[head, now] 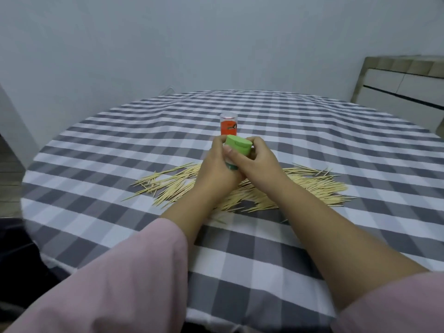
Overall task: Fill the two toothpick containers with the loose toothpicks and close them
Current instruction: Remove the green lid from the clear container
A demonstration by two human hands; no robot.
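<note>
Both hands meet at mid-desk on the green-lidded container (pixel 236 150). The left hand (pixel 216 162) wraps its body from the left, grip clamped round it; the right hand (pixel 254 162) closes on it from the right, thumb against the green lid (pixel 239 144). The container's long axis leans a little from upright, lid end up and away from the person. The lid looks seated, so opening it is likely the step in hand, with either hand equally near.

Beneath and to both sides of the hands the loose toothpicks (pixel 312 186) lie in a wide scatter, most pointing left to right. Just beyond the hands the red-labelled container (pixel 228 126) stands upright, apart from them, apparently lidless.

The desk (pixel 120 140) wears a grey-and-white check cloth, slightly rumpled. Plain pale wall behind; a white cabinet (pixel 403 92) at far right.
</note>
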